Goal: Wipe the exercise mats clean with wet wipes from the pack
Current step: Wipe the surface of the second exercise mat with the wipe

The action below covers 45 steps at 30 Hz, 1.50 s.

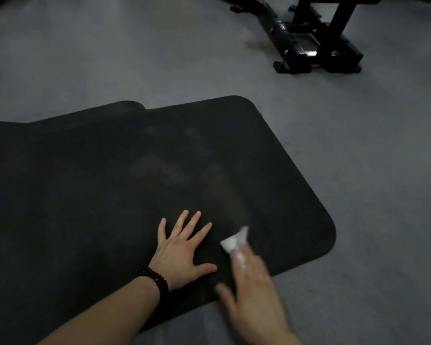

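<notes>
Grey floor (pixel 358 170) around black mat (pixel 110 183), left hand (pixel 182 252) flat, right hand (pixel 254 290) grip on wipe (pixel 234 240) near corner

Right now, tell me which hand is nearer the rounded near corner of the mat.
Right. The right hand wipes with the wet wipe close to that corner of the mat; the left hand rests flat farther in.

Under your palms the black exercise mat (pixel 110 183) looks matt and faintly grainy, like foam rubber. At two o'clock the bench frame (pixel 316 36) is glossy black-painted metal. Your wet wipe (pixel 234 239) is soft white cloth; the grey floor (pixel 110 58) looks matt.
</notes>
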Motion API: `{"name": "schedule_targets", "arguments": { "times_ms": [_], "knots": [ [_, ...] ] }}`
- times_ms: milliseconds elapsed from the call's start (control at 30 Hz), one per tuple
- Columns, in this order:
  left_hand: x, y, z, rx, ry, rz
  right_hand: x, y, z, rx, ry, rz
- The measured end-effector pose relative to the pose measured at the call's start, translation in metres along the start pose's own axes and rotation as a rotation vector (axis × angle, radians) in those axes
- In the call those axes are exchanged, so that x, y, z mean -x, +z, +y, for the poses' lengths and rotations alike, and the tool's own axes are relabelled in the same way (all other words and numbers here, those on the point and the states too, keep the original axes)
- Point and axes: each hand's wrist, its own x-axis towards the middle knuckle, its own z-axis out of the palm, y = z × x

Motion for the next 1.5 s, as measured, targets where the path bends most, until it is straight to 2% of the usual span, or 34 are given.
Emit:
{"name": "schedule_targets", "arguments": {
  "times_ms": [67,133,200,300,367,467,500,533,667,733,767,867,933,967,1033,1100,1133,1200,1267,1333,1400,1500],
  "knots": [
    [-0.001,0.0,-0.001,0.009,-0.003,-0.021,-0.009,-0.008,0.031,0.007,0.255,0.124],
    [-0.001,0.0,-0.001,0.026,0.001,-0.019,-0.013,-0.009,0.051,0.022,0.374,0.112],
    [-0.001,-0.001,-0.001,0.042,-0.007,-0.007,-0.012,-0.004,0.036,0.018,0.263,0.009],
    [0.0,-0.001,-0.002,0.061,-0.001,-0.004,-0.001,0.007,-0.006,-0.009,-0.079,-0.096],
    [0.001,-0.002,-0.004,0.078,0.008,-0.014,-0.009,-0.003,-0.004,-0.004,-0.165,-0.069],
    [0.0,-0.004,-0.005,0.093,0.008,-0.021,-0.028,-0.014,0.04,-0.019,0.169,0.106],
    [0.0,-0.005,-0.004,0.097,0.003,-0.025,-0.032,-0.014,0.052,-0.004,0.254,0.099],
    [0.0,-0.005,-0.004,0.095,0.0,-0.023,-0.031,-0.014,0.055,0.011,0.26,0.058],
    [0.0,-0.006,-0.003,0.083,-0.017,-0.009,-0.006,0.012,-0.007,-0.02,-0.148,-0.084],
    [0.0,-0.006,-0.003,0.087,-0.011,-0.017,-0.007,0.008,-0.014,-0.028,-0.21,-0.092],
    [0.0,-0.007,-0.004,0.089,-0.009,-0.022,-0.013,0.002,-0.007,-0.04,-0.157,-0.051],
    [0.0,-0.007,-0.005,0.106,-0.017,-0.018,-0.032,-0.016,0.043,-0.064,0.185,0.145],
    [0.001,-0.007,-0.004,0.118,-0.022,-0.008,-0.038,-0.017,0.058,-0.062,0.28,0.111],
    [0.001,-0.007,-0.004,0.119,-0.028,0.006,-0.037,-0.012,0.052,-0.054,0.245,0.071],
    [0.0,-0.006,-0.004,0.125,-0.04,0.047,-0.029,0.003,0.018,-0.036,0.047,-0.036],
    [-0.001,-0.007,-0.007,0.126,-0.034,0.064,-0.018,0.007,-0.018,-0.09,-0.15,-0.112],
    [-0.001,-0.007,-0.009,0.122,-0.025,0.05,-0.016,0.003,-0.026,-0.135,-0.184,-0.13],
    [-0.001,-0.006,-0.012,0.111,-0.025,0.03,-0.025,-0.01,-0.014,-0.188,-0.101,-0.05],
    [-0.001,-0.007,-0.012,0.086,-0.064,0.015,-0.04,-0.021,0.022,-0.138,0.131,0.094],
    [0.0,-0.008,-0.01,0.057,-0.099,-0.024,-0.05,-0.025,0.051,-0.077,0.288,0.064],
    [-0.001,-0.008,-0.009,0.042,-0.122,-0.024,-0.048,-0.022,0.04,-0.042,0.196,-0.053],
    [0.0,-0.006,-0.012,0.035,-0.143,-0.008,-0.032,-0.008,-0.021,-0.097,-0.187,-0.181]
  ]
}}
